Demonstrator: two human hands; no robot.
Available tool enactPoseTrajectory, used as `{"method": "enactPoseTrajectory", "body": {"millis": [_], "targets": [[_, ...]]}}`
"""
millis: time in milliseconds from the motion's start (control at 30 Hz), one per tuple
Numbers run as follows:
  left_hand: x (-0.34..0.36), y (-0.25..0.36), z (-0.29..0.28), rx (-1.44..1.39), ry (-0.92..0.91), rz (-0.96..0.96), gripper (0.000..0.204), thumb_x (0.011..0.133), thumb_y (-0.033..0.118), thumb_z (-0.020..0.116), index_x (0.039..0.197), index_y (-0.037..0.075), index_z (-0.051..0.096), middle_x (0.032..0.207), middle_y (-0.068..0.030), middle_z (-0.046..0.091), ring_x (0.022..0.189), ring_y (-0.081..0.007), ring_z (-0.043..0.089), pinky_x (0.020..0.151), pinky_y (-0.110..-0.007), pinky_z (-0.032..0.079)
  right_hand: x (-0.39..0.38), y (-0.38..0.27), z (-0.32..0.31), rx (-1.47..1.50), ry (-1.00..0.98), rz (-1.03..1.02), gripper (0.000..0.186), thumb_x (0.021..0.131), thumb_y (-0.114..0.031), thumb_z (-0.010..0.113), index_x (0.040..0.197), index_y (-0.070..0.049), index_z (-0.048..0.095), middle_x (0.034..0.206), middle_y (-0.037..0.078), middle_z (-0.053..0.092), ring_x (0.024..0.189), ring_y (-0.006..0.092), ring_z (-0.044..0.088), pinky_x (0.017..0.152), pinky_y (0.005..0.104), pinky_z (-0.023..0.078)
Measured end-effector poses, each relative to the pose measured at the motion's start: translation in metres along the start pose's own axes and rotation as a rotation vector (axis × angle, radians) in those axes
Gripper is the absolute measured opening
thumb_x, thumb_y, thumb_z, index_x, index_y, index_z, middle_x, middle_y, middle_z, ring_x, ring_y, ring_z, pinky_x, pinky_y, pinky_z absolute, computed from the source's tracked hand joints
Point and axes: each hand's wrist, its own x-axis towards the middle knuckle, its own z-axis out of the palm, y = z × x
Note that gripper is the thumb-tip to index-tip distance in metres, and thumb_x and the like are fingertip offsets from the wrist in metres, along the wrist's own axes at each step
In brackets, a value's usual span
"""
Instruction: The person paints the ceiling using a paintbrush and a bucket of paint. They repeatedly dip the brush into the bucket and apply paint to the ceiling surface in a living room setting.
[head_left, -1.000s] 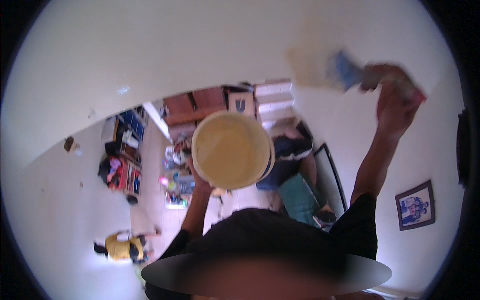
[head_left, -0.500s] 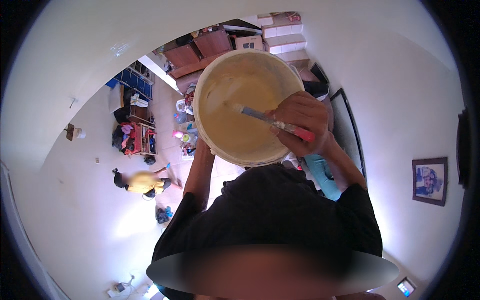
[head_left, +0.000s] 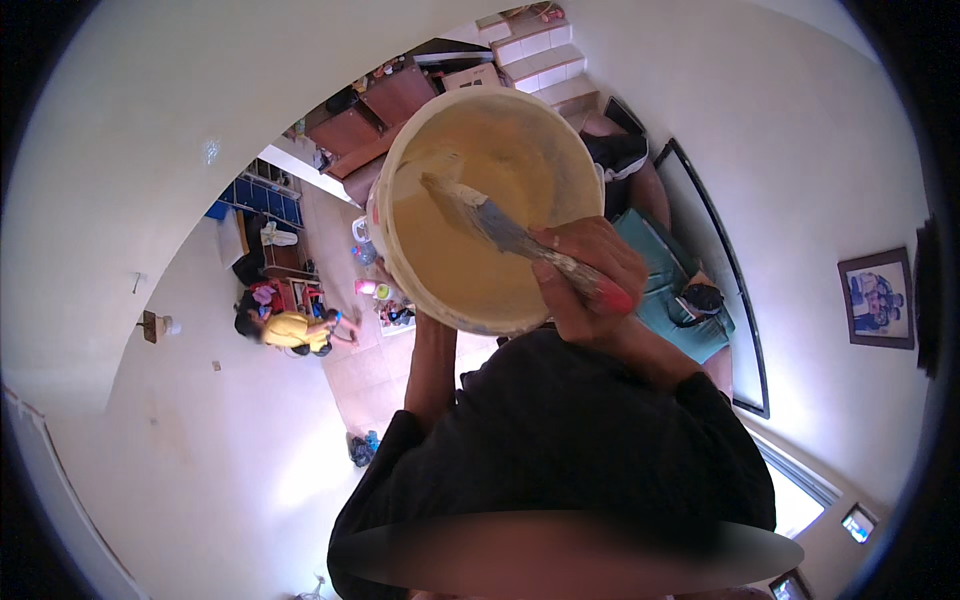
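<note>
A whitish round bucket point(head_left: 590, 200) is held up in front of my chest, its mouth facing up, with pale tan paint point(head_left: 450, 250) inside and dried smears on the inner wall. My left forearm reaches up to the bucket's near left side. Only a little of my left hand point(head_left: 385, 272) shows at the outer wall; the rest is hidden by the bucket. My right hand point(head_left: 590, 275) is closed round the handle of a paintbrush point(head_left: 500, 228) with a red handle end and a grey, paint-stained middle. Its coated bristles slant over the bucket's mouth, toward the far left wall.
At the left, a person in a yellow top point(head_left: 285, 330) is low to the floor near shelves. At the right are another person's bare leg point(head_left: 650, 195) and a teal seat point(head_left: 640, 260). A framed picture point(head_left: 878, 298) hangs on the right wall; tiled steps point(head_left: 540, 60) rise behind.
My right hand has moved down and toward me, and the brush looks raised, its bristles now more visible. The bucket is tilted slightly differently. My view has turned, showing more of the right side.
</note>
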Motion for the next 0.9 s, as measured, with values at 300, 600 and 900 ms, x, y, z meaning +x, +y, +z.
{"method": "enactPoseTrajectory", "body": {"millis": [300,600,900], "targets": [[0.005,0.013,0.005,0.053,-0.014,-0.011,0.075,0.09,0.066,0.047,0.139,0.009,0.052,0.133,-0.0127,0.06,0.116,-0.0296,0.061,0.098,-0.044,0.052,0.02,0.005,-0.019,-0.185,-0.432,0.096,0.032,0.076,-0.008,0.077,0.106,-0.001,0.068,0.09,0.014,0.072,0.075,0.0313,0.07,0.068,0.0381,0.055],[-0.002,-0.001,0.008,0.141,0.069,-0.075,0.075,0.088,0.066,0.051,0.137,0.008,0.054,0.129,-0.0133,0.063,0.113,-0.0292,0.063,0.096,-0.044,0.053,0.013,0.048,0.024,-0.35,-0.676,0.138,0.027,0.084,-0.02,0.063,0.108,-0.011,0.071,0.091,0.013,0.07,0.081,0.0327,0.068,0.072,0.0438,0.053],[-0.002,-0.025,0.02,-0.266,-0.15,-0.207,0.083,0.085,0.07,0.05,0.14,0.009,0.051,0.132,-0.0131,0.061,0.117,-0.0316,0.06,0.1,-0.051,0.049,-0.001,0.049,0.022,-0.199,-0.969,0.253,0.025,0.082,-0.021,0.067,0.105,-0.011,0.073,0.093,0.016,0.071,0.084,0.0365,0.068,0.079,0.0461,0.053]]}}
